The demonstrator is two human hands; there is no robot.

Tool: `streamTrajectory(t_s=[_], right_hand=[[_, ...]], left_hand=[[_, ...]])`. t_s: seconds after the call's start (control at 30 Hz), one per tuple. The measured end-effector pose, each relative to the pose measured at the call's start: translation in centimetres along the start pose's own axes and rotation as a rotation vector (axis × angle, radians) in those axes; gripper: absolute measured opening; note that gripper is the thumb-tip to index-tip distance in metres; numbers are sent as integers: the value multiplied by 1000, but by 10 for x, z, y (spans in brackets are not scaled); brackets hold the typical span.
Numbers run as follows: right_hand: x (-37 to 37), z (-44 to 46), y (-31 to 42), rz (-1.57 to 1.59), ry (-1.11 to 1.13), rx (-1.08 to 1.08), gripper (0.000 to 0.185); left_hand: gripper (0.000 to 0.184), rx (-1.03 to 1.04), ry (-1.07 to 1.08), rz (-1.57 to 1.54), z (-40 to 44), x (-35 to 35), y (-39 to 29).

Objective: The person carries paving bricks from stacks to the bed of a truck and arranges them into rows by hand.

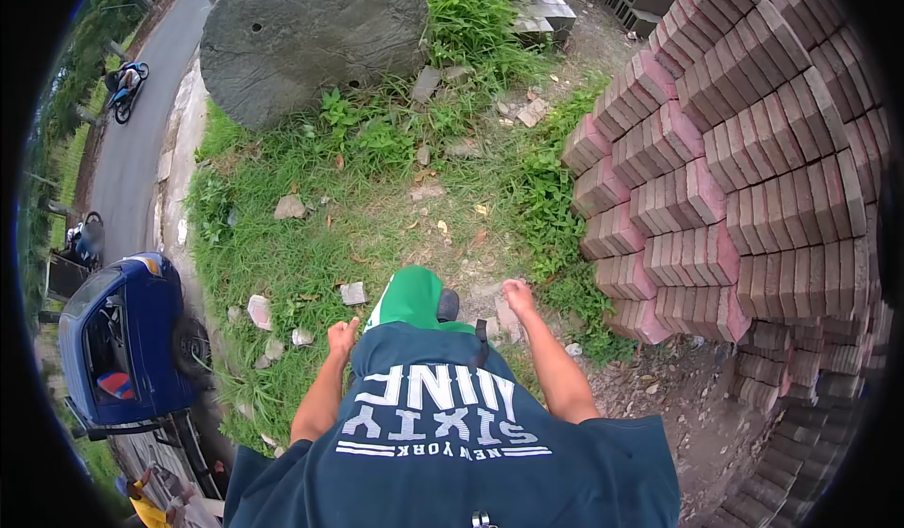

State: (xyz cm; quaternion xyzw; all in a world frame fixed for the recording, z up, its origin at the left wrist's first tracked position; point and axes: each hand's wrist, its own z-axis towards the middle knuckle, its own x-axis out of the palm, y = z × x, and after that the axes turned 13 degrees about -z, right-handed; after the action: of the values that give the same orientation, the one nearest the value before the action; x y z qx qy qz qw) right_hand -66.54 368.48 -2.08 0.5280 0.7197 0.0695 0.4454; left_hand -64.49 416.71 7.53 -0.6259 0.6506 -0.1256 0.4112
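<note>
My left hand [342, 336] hangs beside my dark teal shirt [443, 415], its fingers curled in and the thumb on top; I see nothing in it. Out in front on the other side, my right hand [516, 294] is loosely closed, with nothing showing in its fingers. Neither hand touches anything. Between them, my leg in green cloth [410, 297] reaches forward, with a dark shoe [449, 304] beside it. Below the hands lie grass and bare soil with loose stones, among them a pale block [353, 293] near my left hand.
Paving bricks [697, 189] stand stacked high along the right. A large round concrete slab [311, 38] lies ahead, with grey blocks [541, 15] behind. On the left, a blue vehicle [132, 330], a motorcycle [127, 90] and a person in yellow [146, 509] are along the road [141, 165].
</note>
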Motion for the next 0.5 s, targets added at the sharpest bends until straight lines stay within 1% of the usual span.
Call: streamTrajectory(t_s=[0.03,0.07,0.1,0.13,0.17,0.3,0.37,0.4,0.43,0.5], right_hand=[[-15,34,22,53,-31,-35,32],[-24,65,48,106,-66,-72,33],[-39,79,83,113,-75,-63,33],[-64,77,130,212,-71,-59,34],[-82,84,162,309,-69,-59,36],[-101,171,196,277,-58,-77,43],[-118,190,213,332,-3,90,46],[-100,220,180,286,-60,157,45],[-89,254,148,238,-116,221,44],[-111,254,156,91,-202,363,37]], left_hand=[[43,1,10,7,8,19,-21],[47,33,20,36,20,36,-41],[51,66,31,68,34,51,-61],[55,74,46,154,61,68,-64],[55,81,58,160,83,88,-70],[54,73,98,174,174,165,-134],[51,121,94,266,237,202,-152],[46,32,178,209,238,217,-197],[46,39,195,216,261,239,-235],[43,369,584,679,294,264,-279]])
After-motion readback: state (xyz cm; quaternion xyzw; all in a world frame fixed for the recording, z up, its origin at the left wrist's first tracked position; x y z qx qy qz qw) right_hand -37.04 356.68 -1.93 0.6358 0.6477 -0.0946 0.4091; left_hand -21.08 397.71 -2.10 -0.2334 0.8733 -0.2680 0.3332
